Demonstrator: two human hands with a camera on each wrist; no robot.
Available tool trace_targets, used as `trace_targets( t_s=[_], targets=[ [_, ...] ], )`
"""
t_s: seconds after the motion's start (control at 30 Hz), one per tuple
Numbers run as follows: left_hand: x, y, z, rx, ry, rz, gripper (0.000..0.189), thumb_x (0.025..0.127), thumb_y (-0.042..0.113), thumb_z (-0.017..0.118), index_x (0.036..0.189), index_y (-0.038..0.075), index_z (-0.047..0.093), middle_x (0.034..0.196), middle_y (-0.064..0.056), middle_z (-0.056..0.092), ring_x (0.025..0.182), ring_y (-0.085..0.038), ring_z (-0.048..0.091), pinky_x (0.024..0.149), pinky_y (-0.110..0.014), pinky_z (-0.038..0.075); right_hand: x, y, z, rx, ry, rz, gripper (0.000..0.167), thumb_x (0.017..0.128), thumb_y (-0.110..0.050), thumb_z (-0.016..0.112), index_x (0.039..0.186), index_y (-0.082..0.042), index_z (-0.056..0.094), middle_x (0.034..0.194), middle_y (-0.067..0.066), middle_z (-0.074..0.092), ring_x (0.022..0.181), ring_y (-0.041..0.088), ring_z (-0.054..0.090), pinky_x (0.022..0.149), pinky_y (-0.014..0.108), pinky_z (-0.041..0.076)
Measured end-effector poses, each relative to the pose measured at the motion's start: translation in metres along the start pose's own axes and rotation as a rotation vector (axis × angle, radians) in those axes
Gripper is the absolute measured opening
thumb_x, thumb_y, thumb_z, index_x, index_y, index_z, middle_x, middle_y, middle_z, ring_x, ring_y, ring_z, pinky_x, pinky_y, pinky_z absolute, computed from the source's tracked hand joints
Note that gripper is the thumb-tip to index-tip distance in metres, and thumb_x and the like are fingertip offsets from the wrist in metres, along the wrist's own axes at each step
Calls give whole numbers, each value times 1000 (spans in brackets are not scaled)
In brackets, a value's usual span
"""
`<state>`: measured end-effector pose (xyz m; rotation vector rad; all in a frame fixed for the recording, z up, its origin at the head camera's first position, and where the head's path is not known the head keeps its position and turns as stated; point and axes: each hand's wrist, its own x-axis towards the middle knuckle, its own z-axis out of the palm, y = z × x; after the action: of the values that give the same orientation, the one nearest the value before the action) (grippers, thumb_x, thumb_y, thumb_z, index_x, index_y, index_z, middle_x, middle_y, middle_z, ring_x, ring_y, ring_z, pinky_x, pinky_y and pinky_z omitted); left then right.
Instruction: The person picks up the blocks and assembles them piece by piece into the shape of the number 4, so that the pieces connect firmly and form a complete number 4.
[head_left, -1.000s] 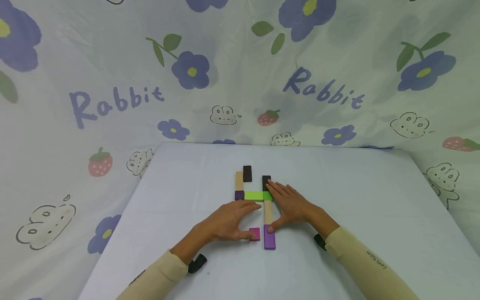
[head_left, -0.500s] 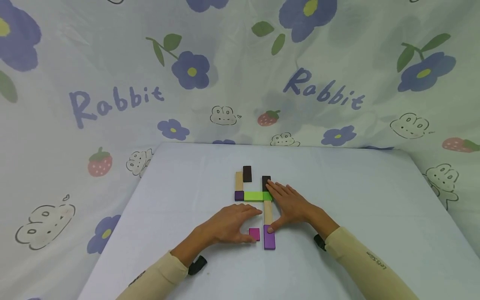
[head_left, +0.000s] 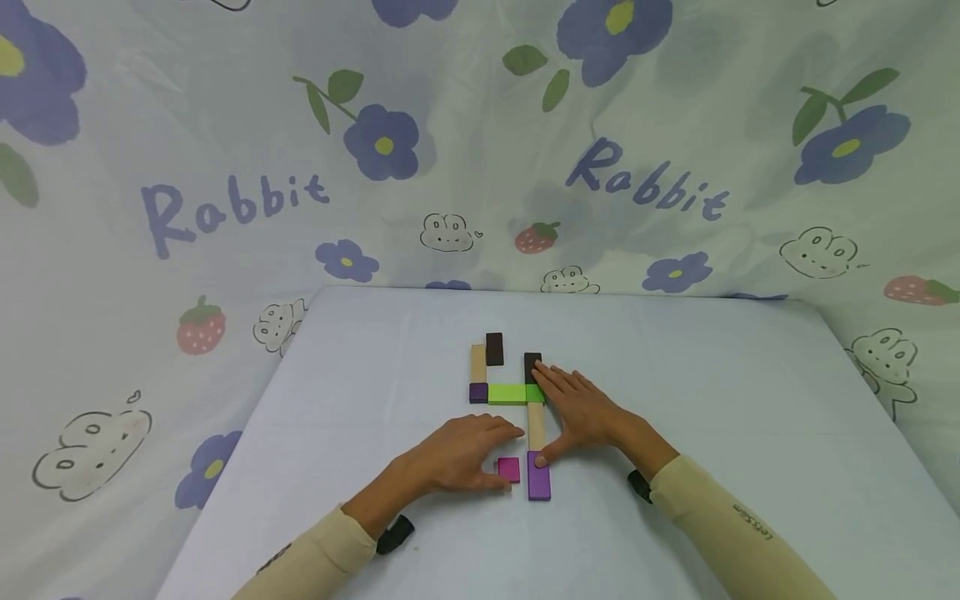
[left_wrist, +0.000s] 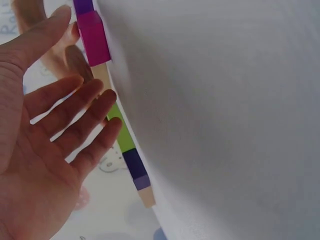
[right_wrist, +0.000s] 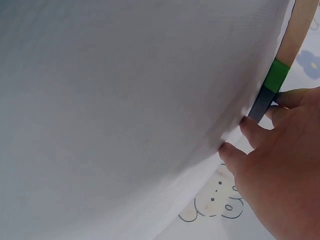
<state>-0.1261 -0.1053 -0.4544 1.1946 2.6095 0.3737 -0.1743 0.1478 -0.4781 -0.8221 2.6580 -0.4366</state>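
Observation:
Small wooden blocks lie in a joined figure on the table. My right hand (head_left: pixel 588 415) lies along its right side, fingertips at the black block (head_left: pixel 532 365) and thumb on top of the purple block (head_left: pixel 538 485). Between these two are a green block (head_left: pixel 534 394) and a plain wood block (head_left: pixel 536 427). My left hand (head_left: pixel 467 457) hovers with fingers apart beside a pink block (head_left: pixel 508 469), its thumb at the block's near edge. In the left wrist view that palm faces the camera with nothing in it, the pink block (left_wrist: pixel 95 40) beyond the thumb.
A light green block (head_left: pixel 507 394) runs left to a dark purple one (head_left: pixel 478 392). Behind that stand another plain wood block (head_left: pixel 478 363) and a dark brown block (head_left: pixel 495 349). A white cloth (head_left: pixel 712 400) covers the table, with a printed curtain (head_left: pixel 480 150) behind.
My left hand has drawn slightly back toward me, its thumb slipping to the pink block's near edge. The right hand and the blocks look unmoved.

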Motion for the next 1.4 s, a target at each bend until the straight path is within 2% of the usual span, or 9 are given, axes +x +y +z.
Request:
trace_targets(
  t_s=[0.37, 0.53, 0.87, 1.17, 1.4],
  targets=[
    [1, 4, 1, 49, 20, 27, 66, 86, 46, 80, 138, 12, 61, 131, 0, 64, 125, -19, 58, 104, -37, 48, -1, 0, 0, 1, -3, -5, 142, 61, -82, 76, 163, -7, 13, 169, 10, 10, 154, 35, 11, 121, 57, 9],
    [1, 3, 3, 51, 6, 25, 64, 86, 47, 80, 137, 13, 62, 129, 2, 64, 122, -16, 59, 102, -34, 49, -1, 0, 0, -2, -4, -3, 142, 61, -82, 76, 163, -7, 13, 169, 10, 10, 154, 35, 11, 121, 57, 10],
    [2, 2, 4, 60, -1, 45, 49, 87, 44, 79, 126, 14, 71, 112, 6, 66, 100, -7, 59, 88, -25, 52, -1, -1, -1, -9, -5, -4, 142, 61, -82, 76, 163, -6, 12, 169, 9, 10, 154, 34, 12, 122, 56, 10],
    [1, 1, 3, 62, 1, 67, 39, 88, 39, 79, 120, 16, 74, 106, 8, 66, 95, -4, 58, 82, -23, 52, 0, -2, -1, -6, -6, 13, 142, 60, -81, 77, 163, -7, 13, 169, 10, 10, 154, 34, 11, 122, 56, 9],
    [1, 1, 3, 57, -4, 67, 38, 89, 39, 78, 120, 16, 74, 107, 7, 67, 94, -5, 59, 83, -24, 52, 0, -1, -1, -7, -5, 7, 142, 60, -82, 77, 163, -7, 13, 169, 9, 10, 154, 35, 12, 121, 56, 9]
  ],
)
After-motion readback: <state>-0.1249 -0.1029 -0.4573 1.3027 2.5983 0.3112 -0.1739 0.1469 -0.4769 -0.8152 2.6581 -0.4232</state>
